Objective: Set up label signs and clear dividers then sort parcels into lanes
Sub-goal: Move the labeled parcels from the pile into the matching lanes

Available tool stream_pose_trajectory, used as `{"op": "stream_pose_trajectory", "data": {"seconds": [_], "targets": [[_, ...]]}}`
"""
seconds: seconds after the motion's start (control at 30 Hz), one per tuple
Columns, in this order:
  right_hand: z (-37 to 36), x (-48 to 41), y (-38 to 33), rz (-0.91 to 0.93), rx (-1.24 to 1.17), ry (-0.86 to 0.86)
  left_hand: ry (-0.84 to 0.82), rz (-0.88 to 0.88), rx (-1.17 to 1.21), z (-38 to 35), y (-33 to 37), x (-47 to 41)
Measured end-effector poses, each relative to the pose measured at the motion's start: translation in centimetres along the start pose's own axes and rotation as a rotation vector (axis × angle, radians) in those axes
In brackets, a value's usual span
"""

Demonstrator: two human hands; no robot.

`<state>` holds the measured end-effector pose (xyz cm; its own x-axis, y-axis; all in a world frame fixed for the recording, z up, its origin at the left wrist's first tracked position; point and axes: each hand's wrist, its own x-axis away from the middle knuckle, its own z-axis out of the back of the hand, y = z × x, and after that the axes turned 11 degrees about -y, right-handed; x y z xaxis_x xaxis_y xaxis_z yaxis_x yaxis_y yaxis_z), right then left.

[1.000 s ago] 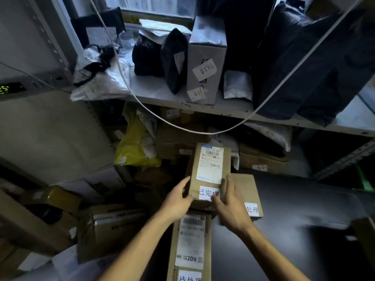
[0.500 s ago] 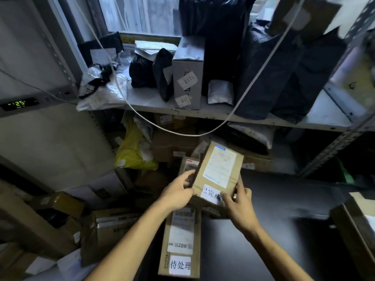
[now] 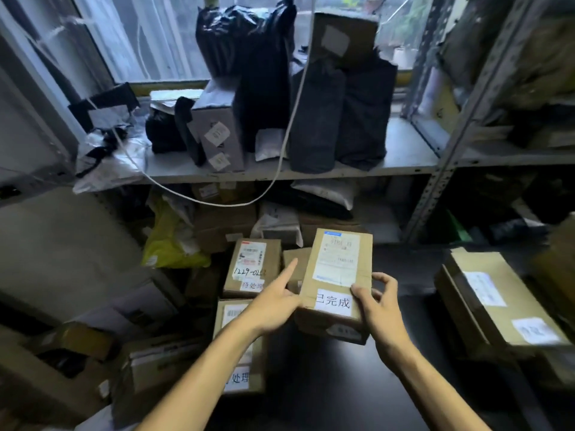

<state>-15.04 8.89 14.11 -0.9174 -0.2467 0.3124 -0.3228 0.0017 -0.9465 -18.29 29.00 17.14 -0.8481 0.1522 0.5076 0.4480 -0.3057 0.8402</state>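
While right grip (image 3: pixel 378 309) pinches parcel (image 3: pixel 337 275), left grip (image 3: pixel 273 303) touches it, fingers (image 3: pixel 287 272) straight.

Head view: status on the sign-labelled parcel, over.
Right hand pinches parcel at right edge. Left hand on its left edge, index straight, other fingers hidden. Parcel over a lower box; handwritten box close left.

Dark table (image 3: pixel 326 384), cardboard parcels (image 3: pixel 252 269), shelf (image 3: pixel 404 154), black bags (image 3: pixel 261 73)
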Motion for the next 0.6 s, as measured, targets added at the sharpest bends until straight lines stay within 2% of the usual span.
{"op": "stream_pose_trajectory", "data": {"seconds": [0.27, 0.6], "targets": [[4.6, 5.8, -1.3, 0.132, -0.072, 0.071, 0.065, -0.125, 0.148, -5.8, 3.2, 3.6], [6.1, 17.3, -2.0, 0.287, 0.001, 0.093, -0.046, -0.336, 0.274, -11.4, 1.8, 9.4]]}}
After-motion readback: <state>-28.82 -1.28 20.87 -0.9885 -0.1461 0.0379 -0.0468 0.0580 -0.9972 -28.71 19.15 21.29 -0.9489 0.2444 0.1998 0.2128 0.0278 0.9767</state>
